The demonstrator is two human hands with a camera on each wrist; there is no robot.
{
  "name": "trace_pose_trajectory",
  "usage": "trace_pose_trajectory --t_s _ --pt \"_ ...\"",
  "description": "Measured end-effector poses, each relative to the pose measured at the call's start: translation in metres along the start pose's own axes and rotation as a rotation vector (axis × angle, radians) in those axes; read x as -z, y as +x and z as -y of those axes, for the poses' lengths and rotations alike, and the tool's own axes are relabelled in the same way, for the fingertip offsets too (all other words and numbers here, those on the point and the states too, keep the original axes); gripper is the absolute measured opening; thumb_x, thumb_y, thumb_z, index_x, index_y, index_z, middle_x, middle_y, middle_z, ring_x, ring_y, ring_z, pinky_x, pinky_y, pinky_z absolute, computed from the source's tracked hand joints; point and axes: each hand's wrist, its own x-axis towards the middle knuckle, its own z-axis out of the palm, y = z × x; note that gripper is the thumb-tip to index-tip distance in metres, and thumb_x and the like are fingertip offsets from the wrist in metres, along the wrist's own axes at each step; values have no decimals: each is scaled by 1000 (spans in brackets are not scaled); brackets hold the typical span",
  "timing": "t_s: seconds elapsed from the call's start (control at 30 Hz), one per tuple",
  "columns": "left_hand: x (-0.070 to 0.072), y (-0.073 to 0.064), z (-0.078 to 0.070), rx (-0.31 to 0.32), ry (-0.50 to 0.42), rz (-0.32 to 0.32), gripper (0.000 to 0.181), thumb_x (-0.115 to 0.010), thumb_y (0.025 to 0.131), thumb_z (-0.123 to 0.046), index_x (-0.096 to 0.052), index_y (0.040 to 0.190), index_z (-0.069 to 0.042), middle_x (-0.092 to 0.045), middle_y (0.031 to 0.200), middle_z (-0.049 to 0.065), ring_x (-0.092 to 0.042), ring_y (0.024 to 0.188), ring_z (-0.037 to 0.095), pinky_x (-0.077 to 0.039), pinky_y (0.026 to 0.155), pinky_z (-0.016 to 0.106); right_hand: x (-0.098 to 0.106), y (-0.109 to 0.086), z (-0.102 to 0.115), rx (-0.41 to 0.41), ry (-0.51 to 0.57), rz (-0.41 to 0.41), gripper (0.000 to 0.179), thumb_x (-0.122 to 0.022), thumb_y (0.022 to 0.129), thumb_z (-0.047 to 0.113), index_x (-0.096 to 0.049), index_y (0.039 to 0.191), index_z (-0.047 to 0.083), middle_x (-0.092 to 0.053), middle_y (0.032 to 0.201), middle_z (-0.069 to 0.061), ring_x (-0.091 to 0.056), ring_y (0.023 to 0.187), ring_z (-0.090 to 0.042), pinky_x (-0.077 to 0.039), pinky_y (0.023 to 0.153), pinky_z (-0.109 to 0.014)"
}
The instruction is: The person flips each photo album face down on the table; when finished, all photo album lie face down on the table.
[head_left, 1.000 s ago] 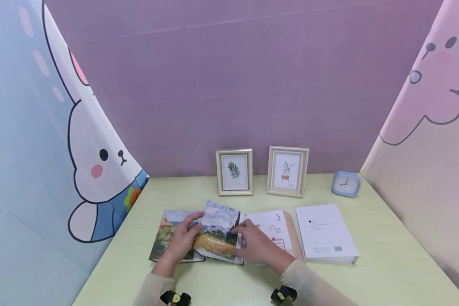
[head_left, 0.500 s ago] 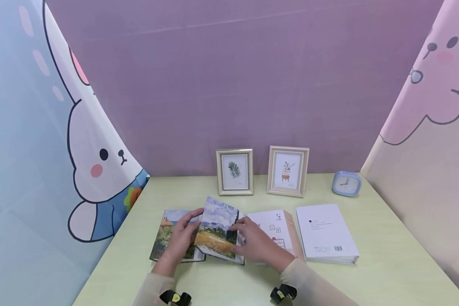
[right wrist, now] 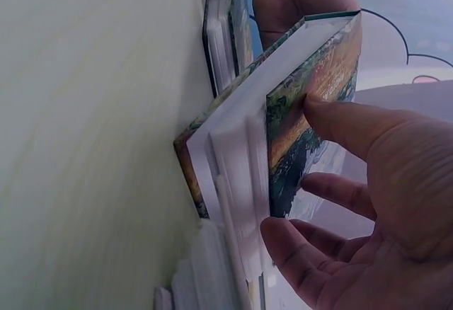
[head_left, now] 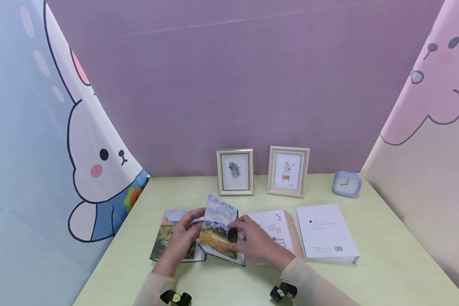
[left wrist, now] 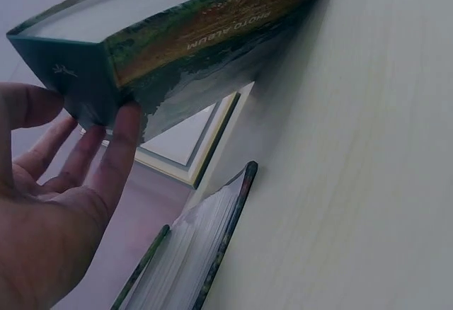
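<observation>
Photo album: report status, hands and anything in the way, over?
Left hand at spine, right hand on front cover. Photo album tilted, spine side raised. Garden-painted book close on its left, pink-edged book close on its right.

Far side of my table (head_left: 398, 238), before a purple backdrop (head_left: 233, 85).
I note a leaf-print frame (head_left: 235, 172), a potted-plant frame (head_left: 288, 171) just right of it, a blue clock (head_left: 346, 184) farther right.

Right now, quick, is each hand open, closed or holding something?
Left hand: holding the landscape-covered photo album by its spine.
Right hand: touching that album's cover; whether it grips can't be told.
</observation>
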Motion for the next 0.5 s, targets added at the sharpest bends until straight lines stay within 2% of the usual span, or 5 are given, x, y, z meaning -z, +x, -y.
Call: trace_pose_trajectory --t_s 0.17,0.3,0.43,0.5 --pt "0 -2 -2 -10 -31 45 42 -57 108 -9 -56 150 -15 -55 152 11 -58 130 27 -57 99 38 2 0 1 -14 23 7 67 -83 89 49 -61 146 21 -54 138 2 -63 105 -18 -56 83 -33" --pt "-1 -3 -3 -19 -40 73 42 -58 108 -12 -55 150 -12 -53 153 12 -57 131 27 -54 102 38 4 0 3 -12 55 9 69 -83 89 49 -59 147 21 -53 137 1 -62 112 -21 -57 83 -32" --pt "-2 -5 -4 -27 -89 114 44 -57 108 -14 -51 151 -8 -47 157 13 -55 133 25 -51 106 34 6 2 5 -4 103 17 68 -83 90 47 -58 148 21 -53 137 -1 -63 108 -22 -57 79 -31" --pt "-2 -6 -5 -33 -131 145 47 -56 108 -14 -47 154 -6 -43 158 18 -55 134 24 -51 107 34 6 2 4 -5 123 21 69 -83 90 47 -57 149 22 -52 137 -2 -64 106 -22 -57 78 -30"
